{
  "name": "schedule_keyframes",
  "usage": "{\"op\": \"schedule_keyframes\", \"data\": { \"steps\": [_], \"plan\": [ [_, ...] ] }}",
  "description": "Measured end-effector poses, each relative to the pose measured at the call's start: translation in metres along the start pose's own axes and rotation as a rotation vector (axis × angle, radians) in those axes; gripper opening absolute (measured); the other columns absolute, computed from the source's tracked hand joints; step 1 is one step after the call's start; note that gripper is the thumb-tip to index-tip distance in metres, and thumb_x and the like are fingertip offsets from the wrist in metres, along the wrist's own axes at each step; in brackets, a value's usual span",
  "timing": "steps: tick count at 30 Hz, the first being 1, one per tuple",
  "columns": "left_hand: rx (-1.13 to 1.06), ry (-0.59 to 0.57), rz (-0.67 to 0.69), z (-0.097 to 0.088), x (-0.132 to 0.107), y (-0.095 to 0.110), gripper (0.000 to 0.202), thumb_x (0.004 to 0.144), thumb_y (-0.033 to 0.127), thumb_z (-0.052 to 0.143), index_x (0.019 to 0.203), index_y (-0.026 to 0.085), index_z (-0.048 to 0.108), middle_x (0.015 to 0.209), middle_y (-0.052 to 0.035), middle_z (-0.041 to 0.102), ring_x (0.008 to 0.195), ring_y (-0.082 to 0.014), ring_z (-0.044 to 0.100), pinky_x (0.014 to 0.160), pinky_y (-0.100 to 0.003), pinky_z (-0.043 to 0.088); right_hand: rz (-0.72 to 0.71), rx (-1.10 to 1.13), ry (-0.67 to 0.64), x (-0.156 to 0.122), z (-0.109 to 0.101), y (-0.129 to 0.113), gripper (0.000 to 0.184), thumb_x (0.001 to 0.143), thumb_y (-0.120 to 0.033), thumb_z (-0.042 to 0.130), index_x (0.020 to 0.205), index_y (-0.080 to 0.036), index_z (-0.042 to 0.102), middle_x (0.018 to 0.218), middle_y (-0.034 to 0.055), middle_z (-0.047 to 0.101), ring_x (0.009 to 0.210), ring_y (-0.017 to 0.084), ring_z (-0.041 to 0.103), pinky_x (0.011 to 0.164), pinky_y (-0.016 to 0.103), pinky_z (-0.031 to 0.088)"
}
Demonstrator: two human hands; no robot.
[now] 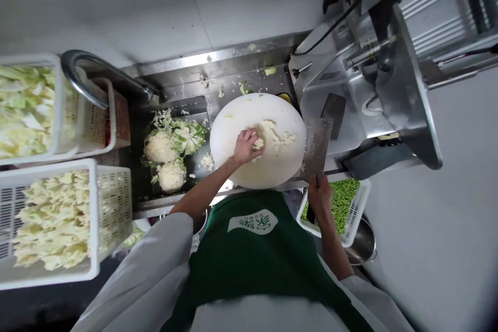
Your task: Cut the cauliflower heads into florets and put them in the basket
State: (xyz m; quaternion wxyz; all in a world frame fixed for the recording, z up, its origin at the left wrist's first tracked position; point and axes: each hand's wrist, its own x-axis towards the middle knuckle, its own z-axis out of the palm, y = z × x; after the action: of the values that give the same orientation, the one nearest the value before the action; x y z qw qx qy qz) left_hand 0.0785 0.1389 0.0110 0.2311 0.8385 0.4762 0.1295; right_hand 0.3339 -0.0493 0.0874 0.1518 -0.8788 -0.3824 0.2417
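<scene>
My left hand (246,147) is closed around a small piece of cauliflower (258,143) over a round white cutting board (233,114). Loose cauliflower florets (286,140) lie on the board just right of that hand. In my right hand (320,194) is the handle of a cleaver (317,148), its broad blade pointing away from me beside the board's right edge. The blade looks apart from the cauliflower.
Whole cauliflower heads (160,147) sit in the sink left of the board, below a curved faucet (83,78). White baskets hold cut cauliflower (58,218) and cabbage (27,109). A metal slicing machine (404,83) stands right; a basket of chopped greens (348,202) is below.
</scene>
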Motion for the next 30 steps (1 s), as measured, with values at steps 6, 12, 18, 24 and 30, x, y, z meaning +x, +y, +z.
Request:
{"op": "schedule_keyframes", "data": {
  "steps": [6,12,18,24,30],
  "plan": [
    [0.025,-0.261,0.071,-0.016,0.060,0.000,0.096,0.072,0.040,0.079,0.160,0.033,0.040,0.165,-0.0104,0.032,0.146,-0.0494,0.025,0.113,-0.067,0.033,0.009,-0.007,-0.038,0.002,-0.002,0.004,0.045,0.097,-0.046,0.037,0.109,-0.014,0.066,0.077,0.0094,0.064,0.070,0.022,0.052,0.064,0.031,0.030],
    [-0.025,-0.456,0.229,-0.045,0.064,-0.022,0.070,0.085,0.035,0.067,0.153,0.035,0.050,0.161,-0.0076,0.043,0.145,-0.0382,0.038,0.120,-0.060,0.031,0.035,-0.007,-0.042,0.005,-0.003,0.013,0.046,0.097,-0.046,0.037,0.110,-0.013,0.067,0.079,0.0101,0.065,0.069,0.022,0.051,0.065,0.032,0.030],
    [0.152,-0.292,0.122,-0.034,-0.025,-0.008,0.094,0.075,0.060,0.081,0.158,0.033,0.045,0.164,-0.0129,0.039,0.152,-0.0496,0.022,0.119,-0.072,0.020,0.076,0.023,-0.072,0.003,0.006,0.014,0.044,0.097,-0.044,0.039,0.111,-0.013,0.067,0.081,0.0096,0.065,0.070,0.021,0.050,0.066,0.031,0.030],
    [0.225,-0.195,-0.079,-0.005,-0.013,0.018,0.086,0.076,0.058,0.081,0.153,0.034,0.051,0.168,-0.0131,0.032,0.149,-0.0590,0.020,0.107,-0.076,0.034,0.020,0.020,-0.120,0.006,0.008,0.000,0.037,0.099,-0.039,0.041,0.107,-0.013,0.065,0.076,0.0075,0.060,0.068,0.020,0.047,0.066,0.031,0.029],
    [0.152,-0.205,-0.135,-0.012,0.016,0.017,0.068,0.079,0.043,0.083,0.141,0.021,0.064,0.151,-0.0228,0.048,0.134,-0.0552,0.044,0.103,-0.070,0.043,-0.045,-0.025,-0.119,0.008,0.008,-0.001,0.034,0.100,-0.038,0.044,0.108,-0.013,0.065,0.081,0.0132,0.063,0.071,0.023,0.050,0.066,0.035,0.031]
  ]
}}
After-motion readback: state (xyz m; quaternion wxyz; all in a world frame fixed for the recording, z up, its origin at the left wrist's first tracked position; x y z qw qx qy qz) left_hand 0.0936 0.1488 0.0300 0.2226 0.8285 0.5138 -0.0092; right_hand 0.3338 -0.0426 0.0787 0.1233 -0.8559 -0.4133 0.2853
